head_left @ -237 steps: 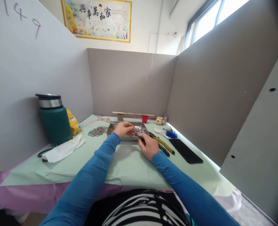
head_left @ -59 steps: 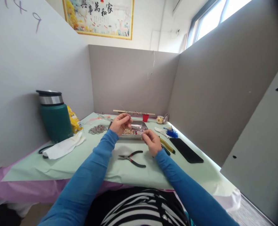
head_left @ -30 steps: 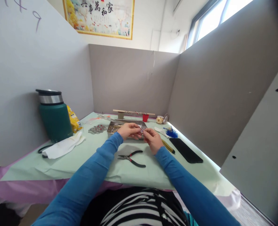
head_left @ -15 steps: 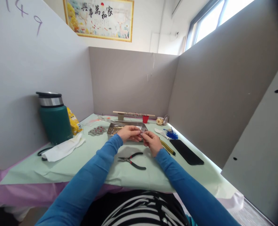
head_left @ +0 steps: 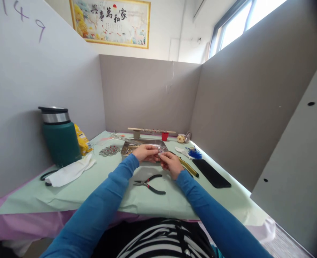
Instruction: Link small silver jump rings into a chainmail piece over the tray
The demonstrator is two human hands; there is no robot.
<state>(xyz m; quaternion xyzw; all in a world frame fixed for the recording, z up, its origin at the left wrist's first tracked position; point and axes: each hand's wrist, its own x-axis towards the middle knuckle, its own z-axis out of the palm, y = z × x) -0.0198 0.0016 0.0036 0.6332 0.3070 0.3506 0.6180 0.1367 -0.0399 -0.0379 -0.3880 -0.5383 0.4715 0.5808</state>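
Observation:
My left hand (head_left: 147, 153) and my right hand (head_left: 171, 163) meet over the front edge of a metal tray (head_left: 126, 149). Fingers and thumb of each are pinched together around something tiny and shiny, too small to name. In the tray lie gold-coloured small parts, and a bundle of thin wires (head_left: 125, 138) rests across its left side. Below my hands on the table, pliers (head_left: 147, 183) with black and red handles lie with the handles spread. Yellow-handled pliers (head_left: 189, 167) lie just right of my right hand, partly hidden behind it.
A green flask (head_left: 60, 141) and a white cloth (head_left: 71, 171) stand and lie at left, near a heap of beaded metal pieces (head_left: 110, 150). A stick strung with beads (head_left: 151, 130) rests on two small cups. At right are a black phone (head_left: 211, 173) and a blue tassel (head_left: 194, 152).
Both hands stay pinched together over the tray, with the right hand shifted slightly left and down. The whole view has drifted a little; the pliers on the table have not moved.

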